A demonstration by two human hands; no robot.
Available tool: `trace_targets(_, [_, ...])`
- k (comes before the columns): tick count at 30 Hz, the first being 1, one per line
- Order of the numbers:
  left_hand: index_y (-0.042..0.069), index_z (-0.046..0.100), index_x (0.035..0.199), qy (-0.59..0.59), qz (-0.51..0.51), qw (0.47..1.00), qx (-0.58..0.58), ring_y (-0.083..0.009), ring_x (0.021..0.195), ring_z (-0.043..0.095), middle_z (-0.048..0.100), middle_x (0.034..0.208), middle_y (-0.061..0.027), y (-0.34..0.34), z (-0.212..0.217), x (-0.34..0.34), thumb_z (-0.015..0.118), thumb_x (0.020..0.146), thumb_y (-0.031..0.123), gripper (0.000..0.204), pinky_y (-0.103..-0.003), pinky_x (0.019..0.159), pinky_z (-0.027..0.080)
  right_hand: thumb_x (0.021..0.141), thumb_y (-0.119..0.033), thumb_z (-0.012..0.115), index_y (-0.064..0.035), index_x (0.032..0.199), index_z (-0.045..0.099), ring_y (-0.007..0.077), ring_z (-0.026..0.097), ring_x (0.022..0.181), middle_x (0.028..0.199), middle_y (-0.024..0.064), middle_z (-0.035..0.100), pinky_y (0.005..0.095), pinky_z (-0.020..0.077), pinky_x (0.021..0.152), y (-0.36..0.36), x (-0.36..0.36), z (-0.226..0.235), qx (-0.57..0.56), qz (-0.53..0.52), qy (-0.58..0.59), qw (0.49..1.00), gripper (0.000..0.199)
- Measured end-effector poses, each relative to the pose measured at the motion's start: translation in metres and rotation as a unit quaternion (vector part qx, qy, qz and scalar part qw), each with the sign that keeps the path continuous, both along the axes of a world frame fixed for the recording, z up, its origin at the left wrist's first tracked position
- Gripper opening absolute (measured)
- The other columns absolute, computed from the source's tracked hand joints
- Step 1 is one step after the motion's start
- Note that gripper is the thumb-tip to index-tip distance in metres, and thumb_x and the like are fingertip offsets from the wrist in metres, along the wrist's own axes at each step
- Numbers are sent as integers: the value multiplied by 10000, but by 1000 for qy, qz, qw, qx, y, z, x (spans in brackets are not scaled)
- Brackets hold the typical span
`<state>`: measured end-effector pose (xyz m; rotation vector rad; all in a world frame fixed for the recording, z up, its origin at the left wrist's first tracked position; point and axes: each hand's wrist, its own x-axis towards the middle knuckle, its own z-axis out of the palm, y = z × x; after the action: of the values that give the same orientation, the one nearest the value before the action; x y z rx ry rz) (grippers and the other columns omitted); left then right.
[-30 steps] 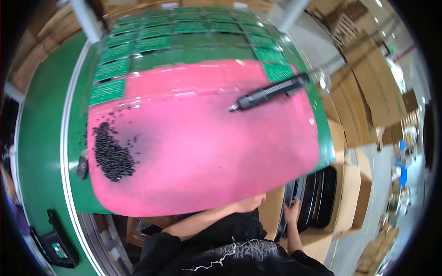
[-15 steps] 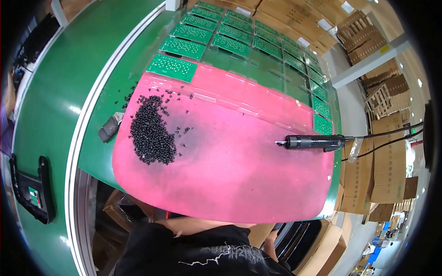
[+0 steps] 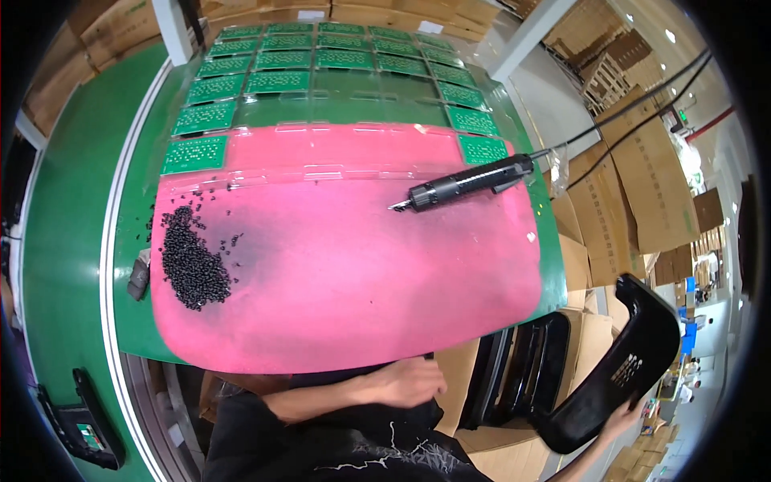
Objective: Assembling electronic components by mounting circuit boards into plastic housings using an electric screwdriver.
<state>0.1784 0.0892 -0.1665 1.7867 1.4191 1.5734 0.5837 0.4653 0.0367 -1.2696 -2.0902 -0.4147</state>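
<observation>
A glossy black plastic housing [image 3: 622, 353], curved and with small slots, is tilted at the right, beyond the mat's edge. My right hand [image 3: 622, 419] grips its lower outer edge. In front of my body my left hand [image 3: 409, 382] is loosely closed, its fingers curled; nothing shows in it. It is close to the near edge of the pink mat [image 3: 361, 281]. A black electric screwdriver [image 3: 466, 185] lies on the mat, bit pointing left. At the mat's left, small black screws [image 3: 193, 261] form a pile, a few scattered around it.
Green circuit boards [image 3: 345, 59] lie in clear trays at the back. An open carton [image 3: 590, 333] beside the table holds more black housings [image 3: 522, 365]. A dark grey lump [image 3: 139, 277] sits left of the mat. Another black housing [image 3: 84, 430] lies on the green surface far left.
My right hand has come into view at the right with the black housing. My left hand now shows in front of my body. The view has turned to the right.
</observation>
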Motion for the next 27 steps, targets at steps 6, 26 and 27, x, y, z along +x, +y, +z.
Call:
trace_targets(6, [20,672,1035,26,52,983,172,-279,872,603,629,990,-82,-68,139,-46,686,767,47,270,-341,694,510,900,-70,655,13,1017,670,340,634,709,795,225,641,381,493,693,-74,-231,64,-149,289,-132,936,144])
trace_targets(26, [33,672,895,291,394,849,-198,-297,850,664,660,823,-106,-84,149,-218,682,857,246,217,-418,722,539,912,-276,613,-87,1299,560,337,458,1296,1391,176,474,462,379,1090,-283,-683,-12,-110,706,-212,667,434])
trace_targets(27, [36,658,863,305,393,847,-185,-291,827,660,645,801,-99,-85,151,-219,690,850,232,200,-411,711,539,912,-276,613,-87,1299,560,337,458,1296,1391,176,474,462,379,1090,-291,-697,-20,-111,708,-210,665,434])
